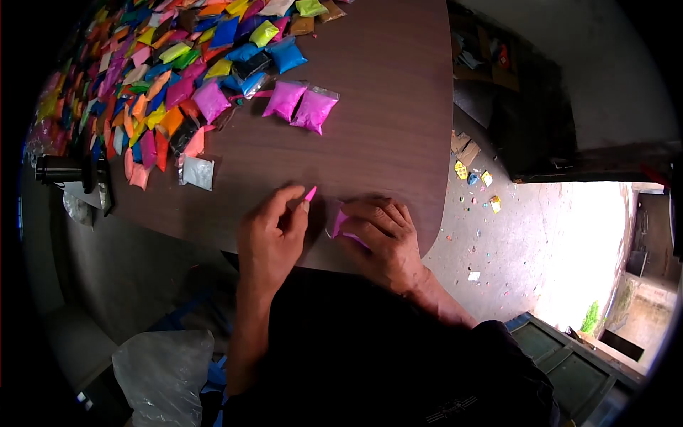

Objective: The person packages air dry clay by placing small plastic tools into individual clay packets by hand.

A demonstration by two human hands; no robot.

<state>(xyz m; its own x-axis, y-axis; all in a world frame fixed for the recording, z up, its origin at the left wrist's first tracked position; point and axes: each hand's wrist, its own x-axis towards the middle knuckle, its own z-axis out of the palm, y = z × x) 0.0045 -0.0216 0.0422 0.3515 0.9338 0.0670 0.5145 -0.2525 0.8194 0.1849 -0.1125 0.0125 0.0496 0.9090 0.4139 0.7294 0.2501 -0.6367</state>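
Observation:
My left hand point(274, 231) is just above the table's near edge, thumb and forefinger pinched on a small bright pink pointed piece point(311, 193). Whether it is clay or plastic I cannot make out. To its right, my right hand point(384, 238) has its fingers curled over a pink-purple packet point(339, 219) lying on the table, and most of that packet is hidden under them. Farther up the table, a pink packet point(284, 99) and another pink packet point(316, 110) lie side by side with clear sealed ends.
A large heap of colourful small packets point(171, 92) covers the table's point(370, 64) far left. A whitish packet point(197, 173) lies at the heap's near side, by a black cylindrical object point(60, 169). Scraps point(496, 204) litter the floor at right; a clear plastic bag point(163, 370) is lower left.

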